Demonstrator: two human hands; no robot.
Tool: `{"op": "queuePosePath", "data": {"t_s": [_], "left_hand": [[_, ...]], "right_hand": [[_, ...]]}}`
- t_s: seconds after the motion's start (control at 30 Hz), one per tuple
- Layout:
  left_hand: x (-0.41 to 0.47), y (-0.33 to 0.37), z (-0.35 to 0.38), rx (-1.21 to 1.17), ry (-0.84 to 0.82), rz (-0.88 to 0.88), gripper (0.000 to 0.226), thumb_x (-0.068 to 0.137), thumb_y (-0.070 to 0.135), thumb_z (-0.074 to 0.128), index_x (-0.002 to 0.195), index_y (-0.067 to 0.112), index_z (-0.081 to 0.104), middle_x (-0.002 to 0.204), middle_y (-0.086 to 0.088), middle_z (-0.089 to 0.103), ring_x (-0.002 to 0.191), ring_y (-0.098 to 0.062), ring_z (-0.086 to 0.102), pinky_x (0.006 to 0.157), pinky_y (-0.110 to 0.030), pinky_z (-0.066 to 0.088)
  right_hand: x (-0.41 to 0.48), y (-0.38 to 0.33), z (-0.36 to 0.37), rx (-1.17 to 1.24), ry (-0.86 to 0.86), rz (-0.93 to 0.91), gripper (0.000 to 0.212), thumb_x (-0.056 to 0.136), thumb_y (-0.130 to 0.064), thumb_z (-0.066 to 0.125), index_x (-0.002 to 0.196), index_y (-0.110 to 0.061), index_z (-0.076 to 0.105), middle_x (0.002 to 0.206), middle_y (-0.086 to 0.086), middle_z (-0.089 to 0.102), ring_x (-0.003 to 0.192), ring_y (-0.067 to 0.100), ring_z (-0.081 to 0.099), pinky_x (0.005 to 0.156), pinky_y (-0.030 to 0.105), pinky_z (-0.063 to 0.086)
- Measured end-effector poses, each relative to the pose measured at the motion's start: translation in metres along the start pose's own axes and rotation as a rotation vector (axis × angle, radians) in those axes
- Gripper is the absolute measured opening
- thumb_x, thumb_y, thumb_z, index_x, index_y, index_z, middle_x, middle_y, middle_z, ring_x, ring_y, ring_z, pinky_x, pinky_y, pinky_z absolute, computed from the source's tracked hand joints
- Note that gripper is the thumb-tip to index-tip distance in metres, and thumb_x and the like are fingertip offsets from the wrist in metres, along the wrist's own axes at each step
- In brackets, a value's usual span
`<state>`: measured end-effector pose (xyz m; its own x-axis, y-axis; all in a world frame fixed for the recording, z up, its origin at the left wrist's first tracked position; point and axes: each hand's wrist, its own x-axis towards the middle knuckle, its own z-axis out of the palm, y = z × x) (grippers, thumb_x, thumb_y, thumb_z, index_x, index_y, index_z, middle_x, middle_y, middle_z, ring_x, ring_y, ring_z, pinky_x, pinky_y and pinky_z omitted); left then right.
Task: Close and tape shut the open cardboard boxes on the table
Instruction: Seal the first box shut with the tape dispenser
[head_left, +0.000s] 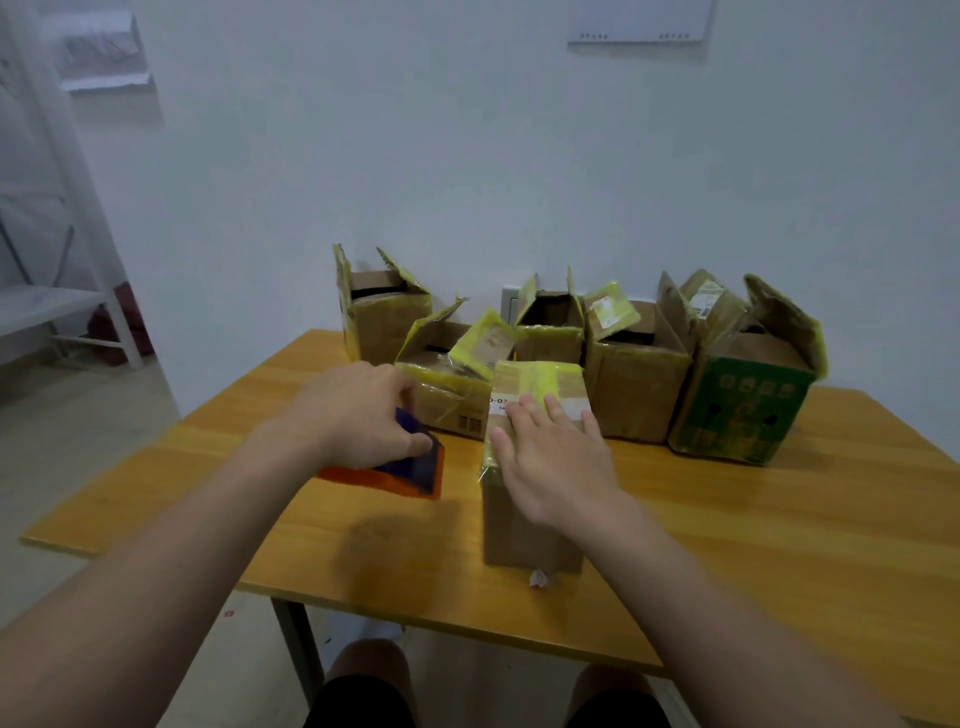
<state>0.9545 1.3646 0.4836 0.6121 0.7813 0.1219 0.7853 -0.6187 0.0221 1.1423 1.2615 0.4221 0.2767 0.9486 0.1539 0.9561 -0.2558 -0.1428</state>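
A closed cardboard box (524, 525) with yellow tape across its top stands in the middle of the wooden table (779, 545). My right hand (550, 462) lies flat on its top, fingers straight. To the left, my left hand (358, 415) grips an orange and dark blue tape dispenser (410, 475) just above the table. Behind stand several open boxes with raised flaps: a tall one (384, 322) at the back left, a low one (452, 395), one at the back middle (550, 327), a brown one (639, 384) and a green printed one (743, 410) at the right.
A white wall rises directly behind the boxes. A small scrap of paper (539, 578) lies at the table's front edge. A white metal frame (78, 312) stands on the floor at the far left. My knees show below the table.
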Motion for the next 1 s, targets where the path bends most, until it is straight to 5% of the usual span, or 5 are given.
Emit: {"op": "queuePosePath", "data": {"t_s": [0.17,0.3,0.4,0.73,1.0], "left_hand": [[0.006,-0.001,0.008,-0.302,0.289,-0.103,0.032,0.084,0.06,0.071,0.097,0.032,0.06,0.09,0.012,0.063,0.082,-0.012,0.061,0.06,-0.032,0.052],[0.004,0.002,0.035,-0.595,0.495,-0.151,0.03,0.086,0.056,0.074,0.09,0.03,0.06,0.083,0.016,0.065,0.074,-0.008,0.064,0.054,-0.03,0.05],[0.005,-0.004,0.067,-0.873,0.501,-0.242,0.033,0.083,0.058,0.074,0.089,0.028,0.062,0.08,0.006,0.074,0.07,-0.016,0.072,0.057,-0.043,0.059],[0.01,0.024,0.117,-1.594,0.568,-0.566,0.023,0.091,0.038,0.077,0.089,0.018,0.066,0.087,-0.008,0.076,0.071,-0.019,0.068,0.066,-0.035,0.052],[0.008,0.069,0.057,-1.287,0.883,-0.129,0.039,0.088,0.044,0.072,0.109,0.013,0.058,0.096,0.002,0.072,0.082,-0.01,0.074,0.049,-0.016,0.05]], "right_hand": [[-0.009,0.002,0.005,0.027,0.207,-0.053,0.067,0.106,-0.057,0.01,0.154,-0.025,0.044,0.162,-0.001,0.041,0.154,0.021,0.029,0.126,0.045,0.024],[-0.016,0.009,0.01,0.197,0.404,-0.166,0.04,0.107,-0.048,0.038,0.12,-0.025,0.068,0.116,-0.007,0.07,0.111,0.011,0.063,0.092,0.026,0.051],[-0.015,0.021,-0.002,0.396,0.326,-0.169,0.021,0.102,-0.033,0.055,0.114,-0.025,0.071,0.109,-0.01,0.07,0.1,0.006,0.061,0.076,0.01,0.041],[-0.009,0.052,0.017,0.19,0.299,-0.403,0.058,0.101,-0.064,0.036,0.142,-0.032,0.059,0.148,-0.013,0.056,0.144,0.006,0.043,0.121,0.033,0.031],[-0.016,0.079,0.039,0.876,0.456,-0.236,0.043,0.094,-0.051,0.058,0.127,-0.027,0.069,0.148,-0.013,0.055,0.148,0.007,0.036,0.12,0.041,0.036]]}}
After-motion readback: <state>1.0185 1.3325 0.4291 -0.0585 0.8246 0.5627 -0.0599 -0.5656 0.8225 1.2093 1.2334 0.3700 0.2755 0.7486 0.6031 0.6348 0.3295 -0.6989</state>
